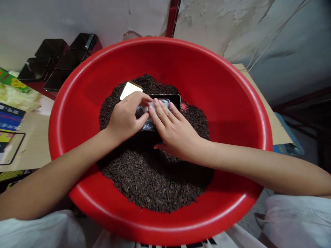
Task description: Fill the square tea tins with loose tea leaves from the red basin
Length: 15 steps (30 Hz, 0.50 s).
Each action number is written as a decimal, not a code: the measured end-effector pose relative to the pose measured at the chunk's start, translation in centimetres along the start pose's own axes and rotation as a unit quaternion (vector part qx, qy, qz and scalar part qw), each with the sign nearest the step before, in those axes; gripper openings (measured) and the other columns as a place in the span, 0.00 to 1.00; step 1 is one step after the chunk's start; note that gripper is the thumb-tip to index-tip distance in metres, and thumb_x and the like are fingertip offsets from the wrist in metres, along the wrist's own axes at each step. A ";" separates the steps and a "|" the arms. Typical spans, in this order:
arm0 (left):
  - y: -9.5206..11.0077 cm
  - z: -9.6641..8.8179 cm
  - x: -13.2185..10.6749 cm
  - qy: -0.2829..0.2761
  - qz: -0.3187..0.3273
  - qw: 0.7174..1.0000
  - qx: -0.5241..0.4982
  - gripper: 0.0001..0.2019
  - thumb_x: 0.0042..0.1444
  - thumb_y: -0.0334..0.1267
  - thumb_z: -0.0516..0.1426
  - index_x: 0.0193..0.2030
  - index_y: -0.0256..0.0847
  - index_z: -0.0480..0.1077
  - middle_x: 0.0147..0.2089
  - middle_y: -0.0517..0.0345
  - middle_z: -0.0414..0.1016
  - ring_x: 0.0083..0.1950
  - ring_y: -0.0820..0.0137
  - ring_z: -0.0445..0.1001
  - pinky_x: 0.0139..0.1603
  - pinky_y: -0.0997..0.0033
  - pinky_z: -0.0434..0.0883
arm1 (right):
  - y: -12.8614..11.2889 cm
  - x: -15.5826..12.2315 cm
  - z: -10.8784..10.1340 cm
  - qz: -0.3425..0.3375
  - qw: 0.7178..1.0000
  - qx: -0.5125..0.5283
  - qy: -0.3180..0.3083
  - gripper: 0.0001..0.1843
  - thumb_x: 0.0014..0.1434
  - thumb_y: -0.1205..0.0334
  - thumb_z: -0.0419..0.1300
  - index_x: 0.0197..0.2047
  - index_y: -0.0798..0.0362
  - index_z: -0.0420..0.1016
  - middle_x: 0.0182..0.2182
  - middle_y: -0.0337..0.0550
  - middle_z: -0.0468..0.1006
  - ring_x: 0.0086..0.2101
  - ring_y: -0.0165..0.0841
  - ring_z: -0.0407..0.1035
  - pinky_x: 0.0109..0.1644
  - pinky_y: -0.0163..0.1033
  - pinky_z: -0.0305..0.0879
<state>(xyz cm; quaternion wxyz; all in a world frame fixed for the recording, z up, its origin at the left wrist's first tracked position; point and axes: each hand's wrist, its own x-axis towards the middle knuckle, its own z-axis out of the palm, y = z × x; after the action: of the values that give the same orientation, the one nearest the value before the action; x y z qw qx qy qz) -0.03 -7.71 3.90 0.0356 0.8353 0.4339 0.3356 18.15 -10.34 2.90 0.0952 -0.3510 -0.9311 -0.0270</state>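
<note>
A big red plastic basin (227,86) holds a heap of dark loose tea leaves (152,179). In the middle of the heap sits a small black rectangular tin (174,100) with a silvery foil liner (144,113) inside. My left hand (126,117) curls its fingers over the tin's left side and pinches the foil. My right hand (173,129) lies with fingers stretched and pressed together on the foil. A pale gold lid (130,89) lies on the tea just behind my left hand.
Several black tins (55,58) stand stacked by the wall at the back left. Colourful printed packaging (10,103) lies on the wooden table at left. A red pole (172,17) rises behind the basin. A cardboard sheet (274,120) lies right.
</note>
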 end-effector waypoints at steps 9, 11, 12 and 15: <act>-8.2 0.7 3.9 0.072 -0.135 0.978 -0.141 0.17 0.45 0.23 0.52 0.43 0.37 0.66 0.38 0.64 0.76 0.40 0.76 0.74 0.45 0.73 0.72 | 3.1 2.2 -0.3 0.048 0.999 0.016 -0.017 0.51 0.45 0.65 0.69 0.68 0.59 0.49 0.65 0.64 0.54 0.62 0.52 0.54 0.62 0.57 0.56; -10.2 1.8 4.7 -0.102 -0.180 0.977 -0.046 0.18 0.49 0.26 0.55 0.48 0.34 0.67 0.46 0.54 0.76 0.47 0.70 0.74 0.49 0.71 0.70 | 4.7 2.8 -0.1 0.066 0.997 0.021 -0.019 0.51 0.44 0.65 0.70 0.67 0.61 0.51 0.64 0.63 0.57 0.61 0.51 0.57 0.62 0.56 0.58; -10.8 2.5 4.8 -0.195 -0.195 0.961 0.017 0.18 0.52 0.31 0.57 0.51 0.32 0.67 0.51 0.48 0.74 0.51 0.66 0.73 0.51 0.69 0.69 | 5.5 3.1 0.0 0.078 0.996 0.023 -0.022 0.51 0.43 0.65 0.71 0.67 0.61 0.52 0.63 0.62 0.59 0.60 0.51 0.58 0.61 0.55 0.58; -11.1 4.7 4.3 -0.364 -0.209 0.895 0.149 0.27 0.59 0.48 0.54 0.59 0.29 0.62 0.58 0.39 0.68 0.57 0.57 0.70 0.53 0.65 0.67 | 7.9 3.7 0.3 0.119 0.991 0.037 -0.039 0.49 0.43 0.63 0.71 0.66 0.61 0.55 0.60 0.60 0.65 0.58 0.50 0.63 0.59 0.55 0.61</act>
<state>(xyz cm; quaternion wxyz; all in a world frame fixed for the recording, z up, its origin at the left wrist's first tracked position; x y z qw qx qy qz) -3.32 3.50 -1.35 0.1354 0.7845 0.6005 -0.0756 20.59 -1.97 3.24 0.0739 -0.4562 -0.8862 0.0327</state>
